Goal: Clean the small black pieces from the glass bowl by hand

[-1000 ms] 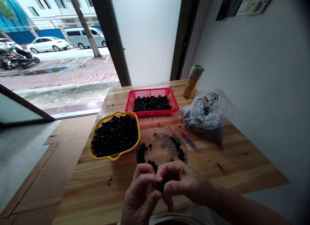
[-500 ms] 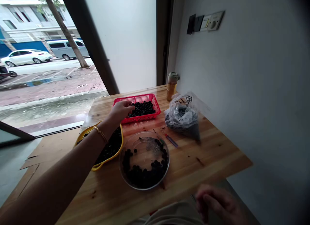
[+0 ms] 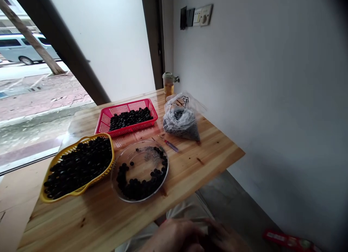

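My left hand (image 3: 174,234) and my right hand (image 3: 224,239) are close together over my lap, below the table's front edge. Both are dark and blurred, and whatever lies between their fingers is hidden. Nearest to them on the table is a clear round tray (image 3: 146,156) with small black round pieces along its rim and a tangle of thin metal bits. A yellow basket (image 3: 112,150) heaped with black round parts stands to its left. Behind, a red basket (image 3: 102,123) holds more dark round parts.
A screwdriver (image 3: 170,145) with a purplish handle lies right of the tray. Behind it slumps a plastic bag (image 3: 181,123) of small grey pieces, near a bottle (image 3: 168,86). A white wall (image 3: 258,100) rises on the right. A red item (image 3: 285,240) lies on the floor.
My left hand has left the red basket and come back to my lap beside my right hand. The view has turned to the right, so the table appears further left.
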`<state>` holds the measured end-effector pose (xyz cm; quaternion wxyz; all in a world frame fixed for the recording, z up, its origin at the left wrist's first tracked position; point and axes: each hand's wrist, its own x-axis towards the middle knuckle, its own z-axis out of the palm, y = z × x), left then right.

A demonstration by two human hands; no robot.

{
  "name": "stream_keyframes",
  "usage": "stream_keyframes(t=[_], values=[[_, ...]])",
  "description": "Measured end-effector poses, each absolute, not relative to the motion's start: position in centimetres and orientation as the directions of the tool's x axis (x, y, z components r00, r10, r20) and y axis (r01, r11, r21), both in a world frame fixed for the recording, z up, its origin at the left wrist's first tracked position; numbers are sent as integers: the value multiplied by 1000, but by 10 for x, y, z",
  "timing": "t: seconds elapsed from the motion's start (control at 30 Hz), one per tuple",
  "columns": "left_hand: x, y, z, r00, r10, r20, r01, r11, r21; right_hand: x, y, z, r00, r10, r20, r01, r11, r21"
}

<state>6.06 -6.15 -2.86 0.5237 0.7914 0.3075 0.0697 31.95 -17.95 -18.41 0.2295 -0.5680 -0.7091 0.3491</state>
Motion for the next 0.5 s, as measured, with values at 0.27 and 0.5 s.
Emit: stream_keyframes(t=[0.27,0.5], values=[[41,-81,-145,536,729,-425,745,-172,645,311,-165,-217,-403,905,135,710,402,-579],[68,-86,-159,553,770,-319,651,-160,742,297,-153,-223,-301,940,160,738,336,-585]])
